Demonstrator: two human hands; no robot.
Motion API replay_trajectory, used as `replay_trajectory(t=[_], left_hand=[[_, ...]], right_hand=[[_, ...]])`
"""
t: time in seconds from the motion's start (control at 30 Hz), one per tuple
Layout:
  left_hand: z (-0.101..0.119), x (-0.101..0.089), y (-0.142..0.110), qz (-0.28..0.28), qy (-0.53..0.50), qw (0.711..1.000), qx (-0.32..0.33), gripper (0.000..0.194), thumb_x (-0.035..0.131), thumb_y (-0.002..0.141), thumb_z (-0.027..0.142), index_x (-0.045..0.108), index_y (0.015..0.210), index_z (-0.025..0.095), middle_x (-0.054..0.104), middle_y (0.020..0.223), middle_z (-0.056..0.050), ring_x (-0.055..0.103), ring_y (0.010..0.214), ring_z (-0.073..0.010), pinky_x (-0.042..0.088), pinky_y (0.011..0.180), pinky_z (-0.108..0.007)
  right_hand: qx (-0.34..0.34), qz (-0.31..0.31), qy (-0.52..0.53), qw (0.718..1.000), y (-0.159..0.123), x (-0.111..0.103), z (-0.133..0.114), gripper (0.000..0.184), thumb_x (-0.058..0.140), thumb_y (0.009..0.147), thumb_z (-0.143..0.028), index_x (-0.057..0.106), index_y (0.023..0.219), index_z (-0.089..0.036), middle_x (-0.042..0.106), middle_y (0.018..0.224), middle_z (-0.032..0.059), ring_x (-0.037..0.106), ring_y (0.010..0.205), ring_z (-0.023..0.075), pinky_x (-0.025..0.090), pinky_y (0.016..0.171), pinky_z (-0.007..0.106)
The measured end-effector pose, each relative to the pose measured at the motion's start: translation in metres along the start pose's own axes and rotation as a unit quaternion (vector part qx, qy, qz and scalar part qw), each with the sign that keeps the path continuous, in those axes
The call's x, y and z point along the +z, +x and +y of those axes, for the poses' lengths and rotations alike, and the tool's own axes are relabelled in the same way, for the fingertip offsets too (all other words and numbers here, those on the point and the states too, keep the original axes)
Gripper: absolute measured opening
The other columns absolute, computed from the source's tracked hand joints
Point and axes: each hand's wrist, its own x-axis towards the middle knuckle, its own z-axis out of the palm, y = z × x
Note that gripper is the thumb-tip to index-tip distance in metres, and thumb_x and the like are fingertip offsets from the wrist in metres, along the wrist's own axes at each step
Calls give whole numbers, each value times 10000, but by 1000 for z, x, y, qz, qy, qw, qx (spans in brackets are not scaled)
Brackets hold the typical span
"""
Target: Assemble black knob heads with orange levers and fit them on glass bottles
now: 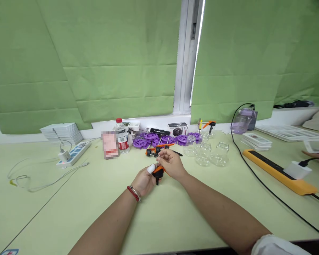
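Low over the table, my left hand [145, 182] is closed round a black part with an orange lever [158, 174], its black stem pointing down. White wrapping covers a fingertip of this hand. Just above the part, my right hand [171, 164] pinches a thin metal rod [157, 163] that reaches down toward the orange lever; whether it enters the part is hidden by the fingers. Right behind my hands lie several more black-and-orange parts [151, 153], some with thin rods. Clear glass jars [220, 154] stand to the right of them.
Purple plastic wheel-like pieces [140, 143] are piled at the back, near a red-capped bottle [123, 138] and small boxes [177, 129]. A white power strip [73, 154] lies left, an orange one [279, 171] right with a black cable. Another person's hand [316, 154] shows at far right.
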Motion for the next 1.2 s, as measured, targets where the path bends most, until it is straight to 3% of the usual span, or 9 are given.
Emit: replay_trajectory(t=[0.23, 0.37, 0.5, 0.63, 0.83, 0.97, 1.1, 1.2], left_hand=[[-1, -5, 1, 13, 2, 1000, -3, 235, 674, 718, 344, 618, 758, 119, 596, 666, -53, 524, 605, -164, 384, 548, -293], [2, -7, 3, 18, -5, 1000, -4, 209, 643, 744, 325, 629, 782, 119, 637, 760, -74, 563, 704, -185, 416, 619, -301], [7, -10, 3, 42, -38, 998, -6, 208, 599, 782, 315, 642, 858, 126, 655, 861, -85, 581, 838, -209, 439, 683, -301], [10, -15, 3, 39, -36, 999, 1, 226, 591, 803, 340, 648, 885, 137, 657, 921, -86, 573, 926, -216, 451, 686, -284], [16, -15, -3, -50, 66, 997, 7, 308, 648, 773, 381, 650, 995, 168, 649, 981, -86, 570, 948, -211, 445, 778, -297], [25, -11, -9, -96, 180, 979, -9, 404, 721, 701, 350, 624, 1059, 191, 612, 1064, -91, 562, 938, -213, 451, 748, -289], [26, -10, -9, -112, 270, 956, 0, 458, 759, 650, 281, 593, 1070, 205, 579, 1106, -89, 567, 883, -200, 457, 660, -260], [22, -13, -7, -99, 284, 953, -19, 492, 740, 671, 272, 541, 1118, 218, 578, 1074, -86, 577, 864, -200, 471, 615, -260]], right_hand=[[-35, -53, -120, 991, -6, -1, -6, 87, 604, 729, -213, 608, 807, -175, 626, 694, -3, 583, 602, 124, 488, 579, 255], [-80, -96, -184, 975, -9, -3, -3, 97, 571, 761, -157, 662, 778, -183, 654, 732, 14, 599, 656, 138, 483, 626, 272], [-197, -159, -250, 935, -10, -3, -7, 103, 677, 696, -141, 675, 788, -188, 677, 900, 42, 580, 881, 185, 436, 829, 344], [-226, -209, -328, 893, -10, -4, -10, 296, 757, 640, -169, 646, 913, -195, 637, 1053, 62, 523, 996, 226, 398, 886, 387], [-232, -271, -396, 846, -7, -6, -9, 168, 634, 764, -135, 630, 931, -124, 584, 1101, 124, 497, 1031, 226, 394, 908, 370], [-247, -324, -386, 828, -8, -9, -13, 185, 583, 776, -99, 643, 939, -162, 578, 1103, 68, 488, 1016, 189, 391, 892, 324], [-259, -332, -399, 814, -12, -10, -14, 254, 563, 775, -83, 642, 987, -196, 561, 1112, 47, 459, 1044, 189, 371, 908, 326], [-263, -329, -422, 803, -11, -10, -12, 195, 593, 779, -141, 662, 952, -200, 537, 1149, 63, 445, 1073, 219, 364, 915, 359]])
